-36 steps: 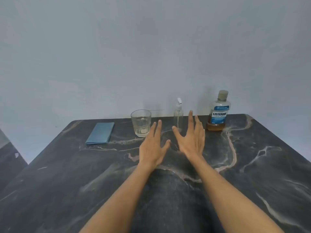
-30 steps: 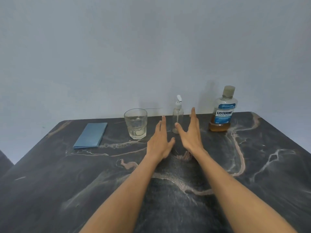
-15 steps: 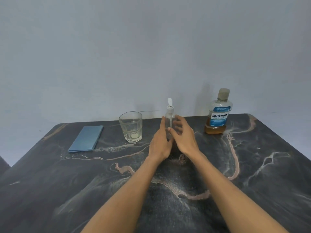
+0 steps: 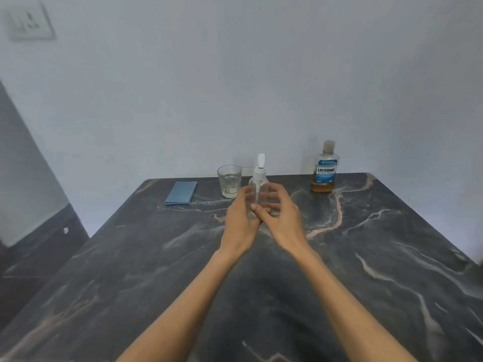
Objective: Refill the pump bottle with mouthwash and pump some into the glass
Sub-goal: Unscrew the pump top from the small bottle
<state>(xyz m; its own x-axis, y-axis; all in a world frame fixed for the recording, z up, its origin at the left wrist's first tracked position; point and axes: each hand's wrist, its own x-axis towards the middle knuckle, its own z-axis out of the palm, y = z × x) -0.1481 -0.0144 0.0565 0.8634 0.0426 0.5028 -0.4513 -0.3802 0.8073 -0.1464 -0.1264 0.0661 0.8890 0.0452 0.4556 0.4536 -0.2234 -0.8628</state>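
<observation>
Hands met around a small clear pump bottle (image 4: 257, 190) near the middle of a dark marbled bench (image 4: 366, 257). The left hand (image 4: 239, 220) cupped the bottle from its left side, fingers curled about the body. The right hand (image 4: 281, 215) was half open beside the bottle on the right, fingers loosely bent toward it, thumb close to the left thumb near the bottle's base; whether it gripped the bottle could not be told. The bottle stood upright with its white pump head (image 4: 260, 163) pointing up, and whether its base touched the bench could not be told. Just behind and to the left stood an empty-looking glass (image 4: 229, 181). Further left lay a folded blue cloth (image 4: 181, 192). Well to the right, near the bench's back edge, stood a mouthwash bottle (image 4: 324, 168), capped, with amber liquid low in it. A pale wall (image 4: 235, 74) rose behind.
</observation>
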